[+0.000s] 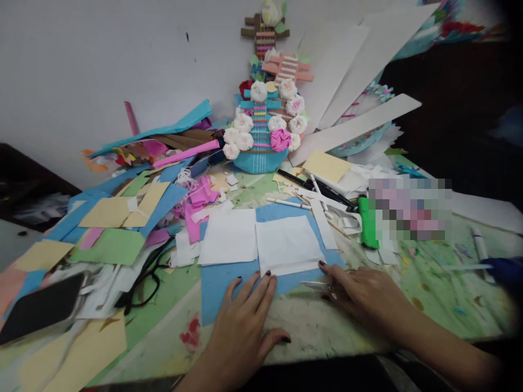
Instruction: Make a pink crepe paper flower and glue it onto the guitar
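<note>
Two white paper pieces lie side by side on a blue sheet [214,296], the left one [229,237] nearly touching the right one [289,245]. My left hand [247,321] is open, its fingers spread flat and the fingertips at the lower edge of the papers. My right hand [359,296] is closed around small scissors [318,285], whose blades point left over the table. Its index fingertip rests at the lower right corner of the right white paper.
Behind stands a blue paper instrument [261,158] with paper flowers. Colored paper scraps [110,245], glasses [145,286] and a phone [43,307] lie left. Pens [294,178], a green object [368,223] and white strips [359,128] are at the right.
</note>
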`<state>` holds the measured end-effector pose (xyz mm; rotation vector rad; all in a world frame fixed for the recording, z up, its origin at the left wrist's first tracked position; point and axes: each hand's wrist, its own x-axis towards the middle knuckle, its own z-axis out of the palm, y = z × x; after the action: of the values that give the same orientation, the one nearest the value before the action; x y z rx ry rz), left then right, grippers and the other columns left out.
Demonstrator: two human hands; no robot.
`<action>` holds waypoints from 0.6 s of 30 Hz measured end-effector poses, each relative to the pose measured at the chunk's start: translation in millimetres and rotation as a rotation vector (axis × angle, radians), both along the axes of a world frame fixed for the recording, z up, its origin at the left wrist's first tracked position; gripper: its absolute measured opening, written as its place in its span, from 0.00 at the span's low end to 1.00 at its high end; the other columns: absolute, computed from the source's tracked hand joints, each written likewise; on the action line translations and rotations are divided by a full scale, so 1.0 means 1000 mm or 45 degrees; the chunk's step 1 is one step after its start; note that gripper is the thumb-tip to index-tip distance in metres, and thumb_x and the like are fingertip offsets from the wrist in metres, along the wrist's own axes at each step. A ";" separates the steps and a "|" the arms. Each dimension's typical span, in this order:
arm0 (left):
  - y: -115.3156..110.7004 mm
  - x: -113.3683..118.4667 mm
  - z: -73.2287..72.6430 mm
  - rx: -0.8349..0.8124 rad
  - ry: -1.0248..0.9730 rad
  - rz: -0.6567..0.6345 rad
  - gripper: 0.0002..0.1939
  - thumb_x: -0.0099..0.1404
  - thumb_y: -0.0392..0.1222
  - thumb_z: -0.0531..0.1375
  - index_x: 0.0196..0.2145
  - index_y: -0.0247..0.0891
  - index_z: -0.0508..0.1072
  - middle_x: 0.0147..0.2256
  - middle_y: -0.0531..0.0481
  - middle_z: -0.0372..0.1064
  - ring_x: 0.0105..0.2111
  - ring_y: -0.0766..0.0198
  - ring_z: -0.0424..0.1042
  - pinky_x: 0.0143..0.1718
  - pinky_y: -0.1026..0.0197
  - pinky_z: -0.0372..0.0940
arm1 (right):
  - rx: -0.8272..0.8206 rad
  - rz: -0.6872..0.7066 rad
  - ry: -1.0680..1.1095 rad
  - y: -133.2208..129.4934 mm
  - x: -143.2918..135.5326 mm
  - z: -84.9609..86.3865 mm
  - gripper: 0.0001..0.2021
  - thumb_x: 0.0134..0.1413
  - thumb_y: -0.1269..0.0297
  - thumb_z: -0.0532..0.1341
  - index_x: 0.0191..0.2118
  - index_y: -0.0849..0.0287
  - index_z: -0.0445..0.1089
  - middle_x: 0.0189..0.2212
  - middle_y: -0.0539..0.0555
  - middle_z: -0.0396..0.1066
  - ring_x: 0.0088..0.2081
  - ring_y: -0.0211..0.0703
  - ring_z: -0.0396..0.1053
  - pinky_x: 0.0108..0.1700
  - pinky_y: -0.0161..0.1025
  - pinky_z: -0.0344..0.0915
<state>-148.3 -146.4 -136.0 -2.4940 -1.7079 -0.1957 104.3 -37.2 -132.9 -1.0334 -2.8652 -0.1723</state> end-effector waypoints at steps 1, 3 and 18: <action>-0.001 -0.001 0.000 0.007 0.000 0.004 0.36 0.63 0.61 0.49 0.60 0.32 0.57 0.57 0.42 0.62 0.54 0.49 0.59 0.51 0.46 0.51 | -0.021 -0.029 -0.017 0.000 0.000 0.000 0.15 0.55 0.61 0.58 0.48 0.59 0.65 0.22 0.52 0.74 0.23 0.46 0.71 0.25 0.37 0.56; -0.003 -0.003 0.001 0.026 -0.005 0.014 0.36 0.63 0.61 0.49 0.60 0.32 0.57 0.56 0.42 0.63 0.54 0.47 0.59 0.51 0.45 0.51 | -0.101 -0.093 -0.030 0.000 0.000 0.002 0.14 0.56 0.58 0.57 0.46 0.57 0.65 0.22 0.53 0.73 0.23 0.47 0.71 0.25 0.36 0.54; 0.002 0.007 -0.008 0.221 -0.148 0.052 0.33 0.59 0.57 0.58 0.51 0.24 0.67 0.44 0.32 0.68 0.47 0.42 0.63 0.47 0.40 0.60 | -1.016 -0.732 0.902 0.040 -0.009 0.020 0.12 0.39 0.61 0.66 0.26 0.57 0.61 0.28 0.54 0.75 0.22 0.41 0.69 0.19 0.33 0.58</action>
<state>-141.8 -144.8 -143.8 -2.3632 -1.7014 -0.4726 95.0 2.9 -113.1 -1.5795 -1.9090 1.1302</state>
